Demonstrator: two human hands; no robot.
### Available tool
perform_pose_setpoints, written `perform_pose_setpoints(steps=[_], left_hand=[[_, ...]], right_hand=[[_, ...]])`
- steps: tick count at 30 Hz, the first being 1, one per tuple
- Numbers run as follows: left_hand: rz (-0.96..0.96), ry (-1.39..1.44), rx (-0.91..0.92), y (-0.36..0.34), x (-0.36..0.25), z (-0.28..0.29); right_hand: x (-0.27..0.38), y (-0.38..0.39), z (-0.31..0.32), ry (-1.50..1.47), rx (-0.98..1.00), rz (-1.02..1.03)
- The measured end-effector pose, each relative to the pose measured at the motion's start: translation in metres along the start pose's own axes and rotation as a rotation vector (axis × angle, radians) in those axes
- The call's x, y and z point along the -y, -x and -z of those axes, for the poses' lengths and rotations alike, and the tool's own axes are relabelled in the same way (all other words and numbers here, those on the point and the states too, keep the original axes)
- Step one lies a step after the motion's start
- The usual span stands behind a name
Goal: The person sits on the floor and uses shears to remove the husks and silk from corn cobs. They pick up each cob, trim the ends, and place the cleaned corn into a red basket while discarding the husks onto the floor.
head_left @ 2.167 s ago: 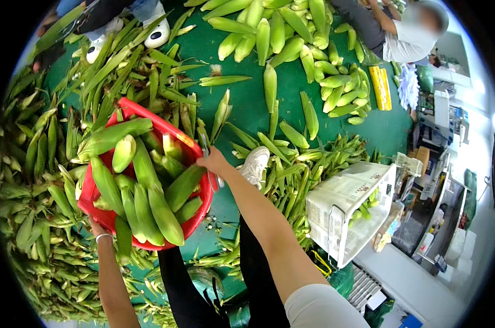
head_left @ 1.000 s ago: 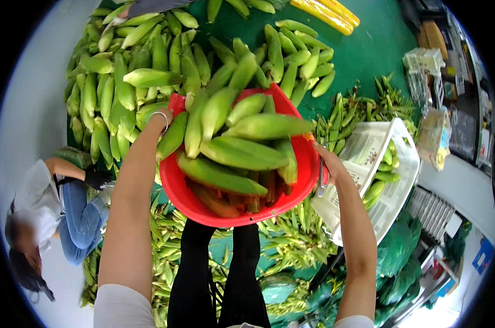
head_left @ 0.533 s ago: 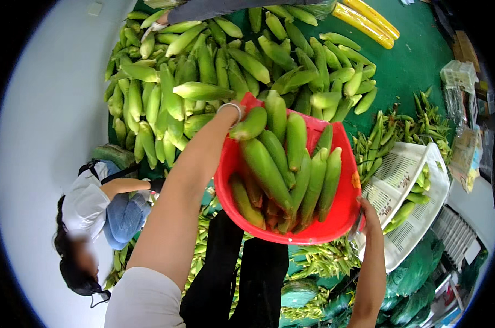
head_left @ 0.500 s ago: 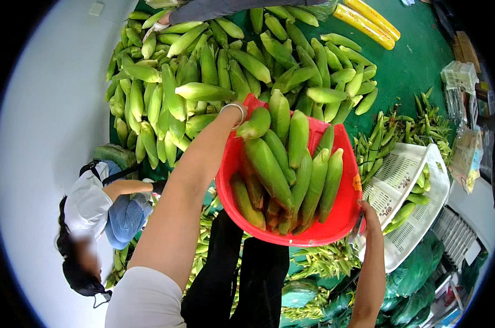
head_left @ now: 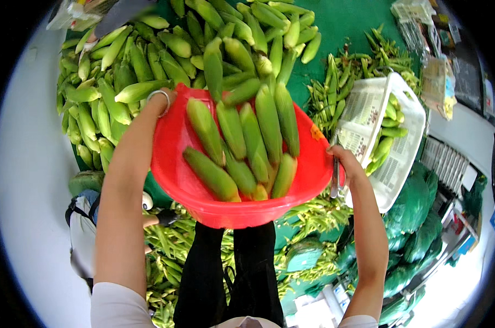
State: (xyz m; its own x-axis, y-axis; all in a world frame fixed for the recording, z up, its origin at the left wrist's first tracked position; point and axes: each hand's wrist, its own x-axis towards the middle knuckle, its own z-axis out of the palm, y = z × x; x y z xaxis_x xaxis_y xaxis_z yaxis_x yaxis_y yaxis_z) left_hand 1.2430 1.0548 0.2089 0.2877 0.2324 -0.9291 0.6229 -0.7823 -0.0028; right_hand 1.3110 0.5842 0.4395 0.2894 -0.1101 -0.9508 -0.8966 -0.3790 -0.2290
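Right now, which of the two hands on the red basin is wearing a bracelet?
The left hand, at the basin's far left edge: a pale bracelet circles its wrist. The right hand shows no bracelet, but has a metal tool.

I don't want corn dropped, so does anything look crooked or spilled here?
Yes. The red basin looks askew: its near outside shows, so it seems tipped away. Corn ears crowd its far edge, some seemingly over it. Loose leafy scraps also litter the green floor.
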Motion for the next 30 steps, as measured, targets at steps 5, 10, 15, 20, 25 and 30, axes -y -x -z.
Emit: perform_pose_setpoints(steps=[5, 10, 15, 20, 25, 30], left_hand=[[-0.018, 0.068, -0.095, 0.011, 0.018, 0.014], [-0.035, 0.085, -0.131, 0.056, 0.063, 0.029], [0.005, 0.188, -0.094, 0.138, 0.127, 0.077], [0.136, 0.309, -0.070, 0.228, 0.169, 0.119], [0.209, 0.662, -0.247, 0.279, 0.200, 0.093], [0.143, 0.920, -0.520, 0.322, 0.233, -0.048]], right_hand=[[-0.011, 0.034, -0.007, -0.135, 0.031, 0.023], [-0.056, 0.021, -0.004, -0.223, 0.100, 0.086], [-0.056, 0.042, -0.049, -0.448, 0.264, 0.110], [-0.085, 0.024, -0.087, -0.676, 0.586, 0.016], [-0.167, 0.016, -0.080, -0.643, 0.754, -0.121], [-0.308, 0.006, 0.004, -0.313, 0.583, -0.142]])
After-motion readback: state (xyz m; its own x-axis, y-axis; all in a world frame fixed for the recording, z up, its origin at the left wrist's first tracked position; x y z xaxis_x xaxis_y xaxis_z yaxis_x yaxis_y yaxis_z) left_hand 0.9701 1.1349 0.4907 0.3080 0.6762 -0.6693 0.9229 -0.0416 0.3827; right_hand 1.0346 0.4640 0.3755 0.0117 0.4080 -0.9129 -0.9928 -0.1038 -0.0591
